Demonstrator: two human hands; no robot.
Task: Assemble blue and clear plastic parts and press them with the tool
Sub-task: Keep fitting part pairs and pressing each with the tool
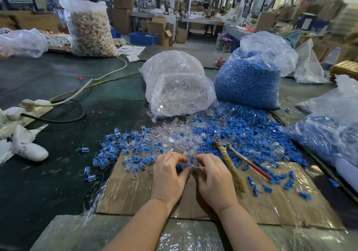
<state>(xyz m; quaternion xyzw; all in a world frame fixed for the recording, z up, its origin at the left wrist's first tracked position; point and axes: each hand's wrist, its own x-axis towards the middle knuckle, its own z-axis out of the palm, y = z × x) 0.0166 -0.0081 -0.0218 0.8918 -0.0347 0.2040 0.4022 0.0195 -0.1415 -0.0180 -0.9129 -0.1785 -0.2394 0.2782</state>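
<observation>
Both hands, left hand (168, 177) and right hand (213, 179), fingers curled, pinching small parts over taped cardboard (124, 194). Dark green table (48, 88), cluttered factory floor behind. Pliers (235, 158) lie just right.

Bright diffuse daylight, wide-angle edge distortion, blurred background.

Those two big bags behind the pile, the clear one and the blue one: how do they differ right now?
The bag of clear parts lies slumped toward the person, mouth open at the pile; the bag of blue parts stands upright. The clear bag sits lower and left; the blue bag stands taller, right. One holds see-through pieces, the other solid blue. Both are thin transparent plastic with loose parts spilled in front.
</observation>
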